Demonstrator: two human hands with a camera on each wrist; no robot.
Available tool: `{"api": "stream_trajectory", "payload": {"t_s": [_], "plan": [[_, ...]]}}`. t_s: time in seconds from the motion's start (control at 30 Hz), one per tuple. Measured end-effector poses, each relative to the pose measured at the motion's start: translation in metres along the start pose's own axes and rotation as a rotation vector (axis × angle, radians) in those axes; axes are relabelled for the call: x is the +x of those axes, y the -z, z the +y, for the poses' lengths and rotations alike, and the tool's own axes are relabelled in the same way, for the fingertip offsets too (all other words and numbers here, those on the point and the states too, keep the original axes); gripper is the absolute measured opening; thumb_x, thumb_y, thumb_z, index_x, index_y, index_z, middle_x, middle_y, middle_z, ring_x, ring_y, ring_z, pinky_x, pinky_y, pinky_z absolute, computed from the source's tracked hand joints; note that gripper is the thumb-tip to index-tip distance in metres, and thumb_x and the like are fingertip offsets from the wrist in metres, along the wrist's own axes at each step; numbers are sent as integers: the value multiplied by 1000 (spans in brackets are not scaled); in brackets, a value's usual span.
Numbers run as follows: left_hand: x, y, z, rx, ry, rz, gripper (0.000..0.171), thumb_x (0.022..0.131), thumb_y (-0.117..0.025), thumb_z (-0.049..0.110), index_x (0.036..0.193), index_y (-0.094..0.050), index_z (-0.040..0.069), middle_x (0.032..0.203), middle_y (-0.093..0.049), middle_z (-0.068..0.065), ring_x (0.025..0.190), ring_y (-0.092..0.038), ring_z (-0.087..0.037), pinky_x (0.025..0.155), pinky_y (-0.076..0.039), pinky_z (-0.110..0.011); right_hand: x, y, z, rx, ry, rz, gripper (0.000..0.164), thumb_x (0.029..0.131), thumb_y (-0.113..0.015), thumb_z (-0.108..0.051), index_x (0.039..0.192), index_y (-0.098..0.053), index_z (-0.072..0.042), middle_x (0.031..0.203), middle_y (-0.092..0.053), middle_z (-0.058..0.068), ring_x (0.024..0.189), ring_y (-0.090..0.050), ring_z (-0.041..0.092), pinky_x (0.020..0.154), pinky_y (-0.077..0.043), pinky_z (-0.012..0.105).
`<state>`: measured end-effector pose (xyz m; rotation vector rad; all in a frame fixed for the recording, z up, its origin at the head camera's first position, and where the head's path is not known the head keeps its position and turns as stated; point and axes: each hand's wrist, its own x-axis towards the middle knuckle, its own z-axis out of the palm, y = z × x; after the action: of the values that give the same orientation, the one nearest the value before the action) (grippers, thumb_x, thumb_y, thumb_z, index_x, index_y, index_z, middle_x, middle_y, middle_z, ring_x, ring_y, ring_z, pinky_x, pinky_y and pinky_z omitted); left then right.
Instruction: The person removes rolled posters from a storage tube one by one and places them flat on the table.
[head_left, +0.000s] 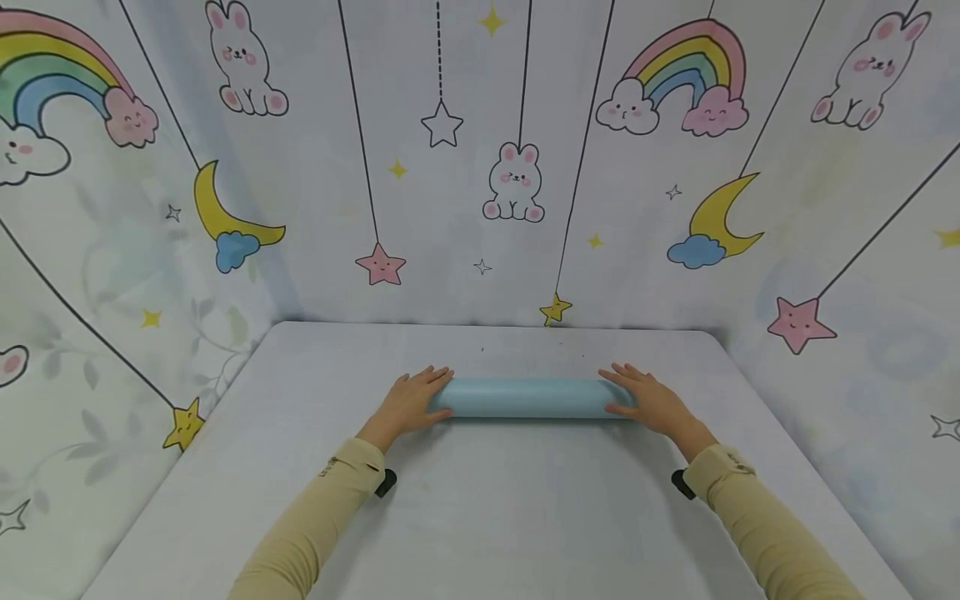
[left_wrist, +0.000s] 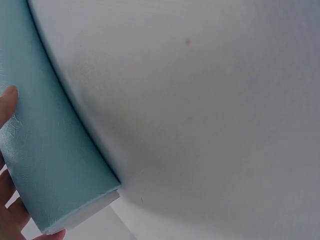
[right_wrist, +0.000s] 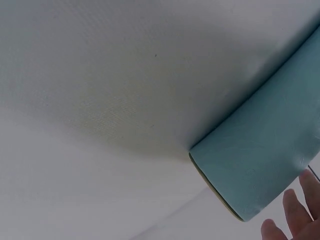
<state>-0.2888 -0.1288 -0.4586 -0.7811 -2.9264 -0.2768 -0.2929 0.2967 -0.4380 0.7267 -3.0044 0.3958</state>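
Loosely spread, left grip (head_left: pixel 408 402) and right grip (head_left: pixel 652 403) rest on the blue roll (head_left: pixel 532 398).

A pale blue roll (head_left: pixel 532 398) lies on its side on the white counter (head_left: pixel 525 517), long and straight, running left to right near the far edge. Its smooth surface has a soft sheen and fine creases. A white edge shows at its left end, a thin yellowish rim at its right.
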Motion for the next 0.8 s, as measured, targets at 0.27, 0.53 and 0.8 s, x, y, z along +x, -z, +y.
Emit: {"api": "stream_trajectory", "payload": {"t_s": [0.27, 0.53, 0.8], "plan": [[-2, 0, 4, -20, -9, 9, 66, 82, -66, 39, 137, -43, 10, 137, -45, -8, 127, -38, -31, 96, -31, -57, -5, -9, 3, 16, -10, -9, 61, 82, -67, -32, 135, -46, -10, 139, -37, 22, 129, -27, 42, 101, -21, 58], [-5, -3, 5, -11, 9, 2, 66, 82, -65, 41, 137, -43, 11, 136, -46, -7, 125, -40, -29, 97, -30, -55, -6, -17, 1, 22, 1, 12, 62, 80, -69, -30, 134, -48, -9, 137, -40, 23, 128, -29, 43, 101, -20, 58], [-1, -1, 4, -36, 24, 11, 66, 81, -67, 39, 136, -44, 11, 134, -47, -9, 124, -41, -30, 97, -29, -56, -4, -12, 0, 12, 19, 46, 61, 79, -70, -27, 133, -48, -8, 135, -42, 23, 125, -34, 42, 101, -22, 57]]}}
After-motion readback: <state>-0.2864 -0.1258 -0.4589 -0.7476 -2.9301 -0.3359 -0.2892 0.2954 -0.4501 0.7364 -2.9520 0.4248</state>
